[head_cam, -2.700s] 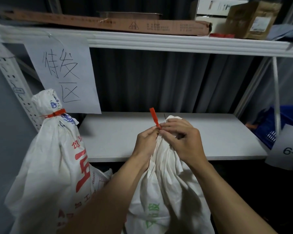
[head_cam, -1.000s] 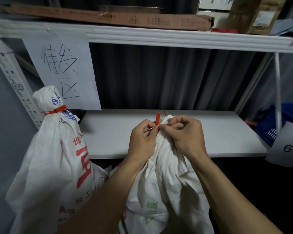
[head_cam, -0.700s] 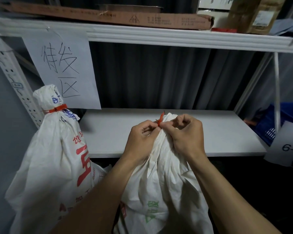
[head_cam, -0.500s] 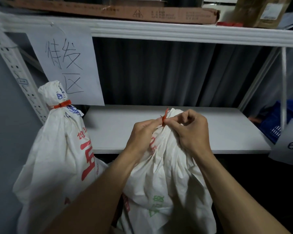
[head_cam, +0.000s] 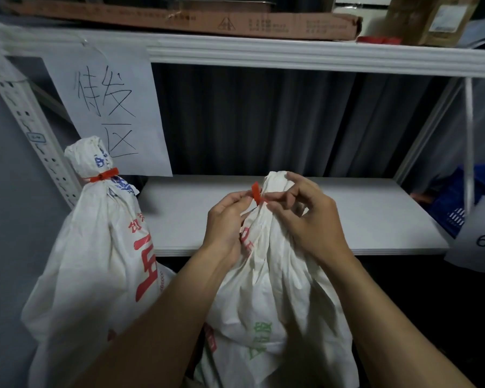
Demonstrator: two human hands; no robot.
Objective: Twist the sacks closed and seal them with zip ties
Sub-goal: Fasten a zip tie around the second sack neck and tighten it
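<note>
My left hand and right hand meet at the twisted neck of the sack, which stands right under my fingers, leaning against the front edge of the shelf beyond them. The left thumb and forefinger pinch the red zip tie, whose free end sticks up between my two hands. The right thumb and forefinger pinch it from the other side, hard against the gathered cloth, with the other right fingers curled loosely over the bunched top. I hold it this way, I judge, so one side steadies the twist while the other draws the tie snug. How tight the loop is I cannot tell, as my fingertips hide it. The sack is white woven cloth, pleated into deep folds below the neck, with red print near my left hand and green print lower down. To the left of my left hand stands a sealed sack, its orange-red tie cinched round the neck, below a handwritten paper sign.
</note>
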